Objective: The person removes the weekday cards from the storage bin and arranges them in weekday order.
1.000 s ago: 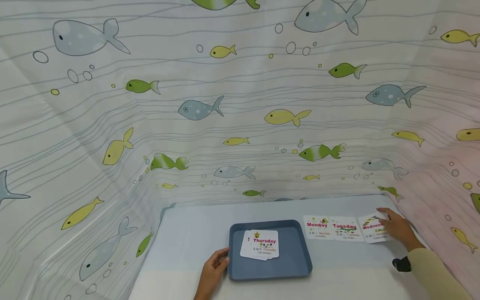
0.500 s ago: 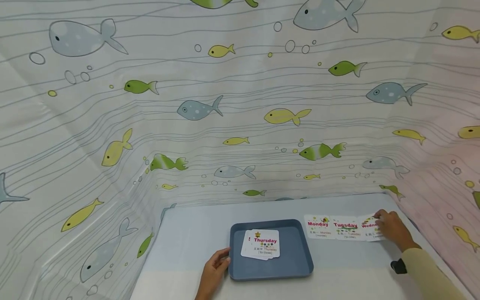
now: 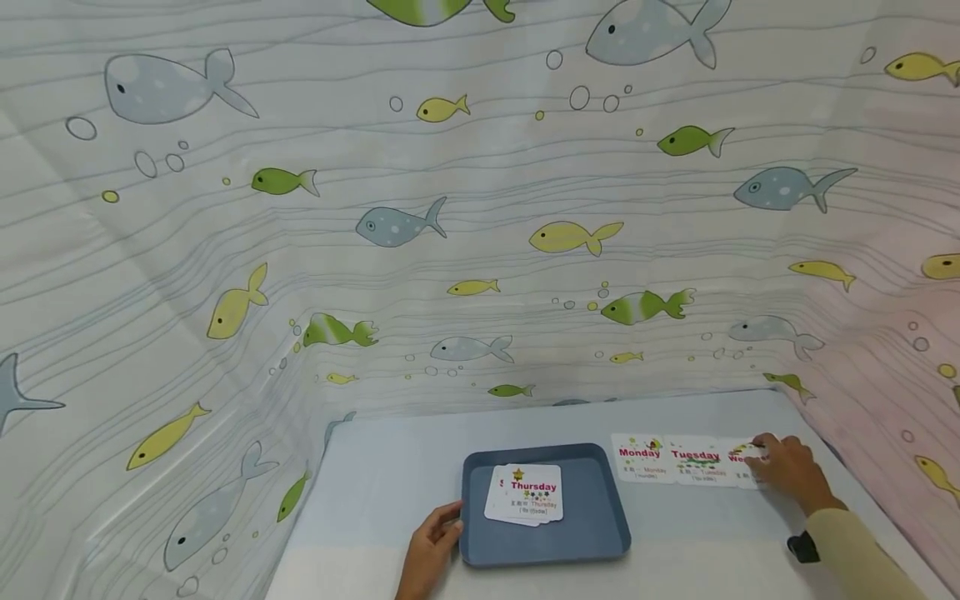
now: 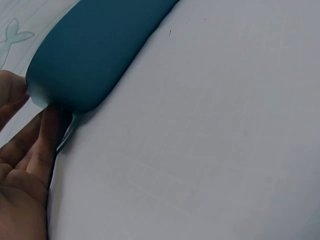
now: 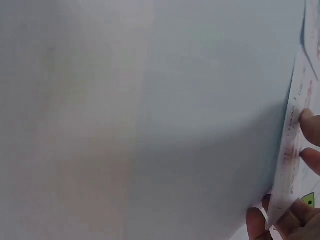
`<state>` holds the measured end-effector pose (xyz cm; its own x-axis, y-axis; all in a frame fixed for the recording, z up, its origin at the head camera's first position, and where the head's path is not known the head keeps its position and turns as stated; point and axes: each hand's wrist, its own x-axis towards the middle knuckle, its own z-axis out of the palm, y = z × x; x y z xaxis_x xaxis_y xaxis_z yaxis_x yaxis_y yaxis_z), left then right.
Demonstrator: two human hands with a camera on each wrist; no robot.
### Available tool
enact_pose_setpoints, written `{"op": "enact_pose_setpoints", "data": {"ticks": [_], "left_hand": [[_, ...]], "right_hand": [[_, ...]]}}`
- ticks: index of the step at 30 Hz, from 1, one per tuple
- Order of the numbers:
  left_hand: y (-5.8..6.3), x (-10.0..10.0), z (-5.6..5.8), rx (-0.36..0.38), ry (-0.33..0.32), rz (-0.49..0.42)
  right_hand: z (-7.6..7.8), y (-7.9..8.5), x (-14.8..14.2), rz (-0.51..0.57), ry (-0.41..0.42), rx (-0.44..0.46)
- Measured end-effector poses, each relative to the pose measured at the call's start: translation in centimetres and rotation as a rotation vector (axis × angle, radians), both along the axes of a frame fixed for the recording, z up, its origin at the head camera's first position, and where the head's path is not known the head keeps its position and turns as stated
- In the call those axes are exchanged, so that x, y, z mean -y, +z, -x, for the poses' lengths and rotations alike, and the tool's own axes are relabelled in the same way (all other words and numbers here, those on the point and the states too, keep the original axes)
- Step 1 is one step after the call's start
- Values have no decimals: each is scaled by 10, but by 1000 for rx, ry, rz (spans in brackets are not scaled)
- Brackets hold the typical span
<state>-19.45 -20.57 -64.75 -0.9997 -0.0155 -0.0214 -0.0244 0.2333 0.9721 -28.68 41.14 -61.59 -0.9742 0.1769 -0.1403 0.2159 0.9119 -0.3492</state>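
At the right, my right hand (image 3: 793, 471) holds the Wednesday card (image 3: 741, 473), covering its right part. In the right wrist view, fingertips lie on the card's face (image 5: 294, 145) while others are at its lower end. The Tuesday card (image 3: 697, 471) lies edge to edge on its left, and the Monday card (image 3: 641, 468) beyond that. My left hand (image 3: 431, 546) grips the left rim of a blue-grey tray (image 3: 588, 508); the left wrist view shows fingers on both sides of the tray's corner (image 4: 75, 75). A Thursday card (image 3: 536, 497) tops a loose stack inside the tray.
The cards and tray rest on a white and pale-blue table (image 3: 375, 467). Behind and on both sides hangs a fish-patterned curtain (image 3: 480, 258). A black object (image 3: 804, 548) sits at the right wrist, below the cuff of a beige sleeve (image 3: 855, 554).
My right hand has shifted left with the Wednesday card, which has straightened and come up against the Tuesday card. The left hand stays at the tray.
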Motion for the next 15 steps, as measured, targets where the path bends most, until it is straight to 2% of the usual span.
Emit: {"op": "enact_pose_setpoints", "data": {"ticks": [4,10,15], "left_hand": [[-3,1,-2,-2,-1,12],[-1,0,-2,-48,12,15],[-1,-2,-2,-56,5,10]], "right_hand": [[-3,-3,1,-38,-17,61],[-6,-2,5,-37,-30,43],[-10,-6,5,-30,-56,19]]}}
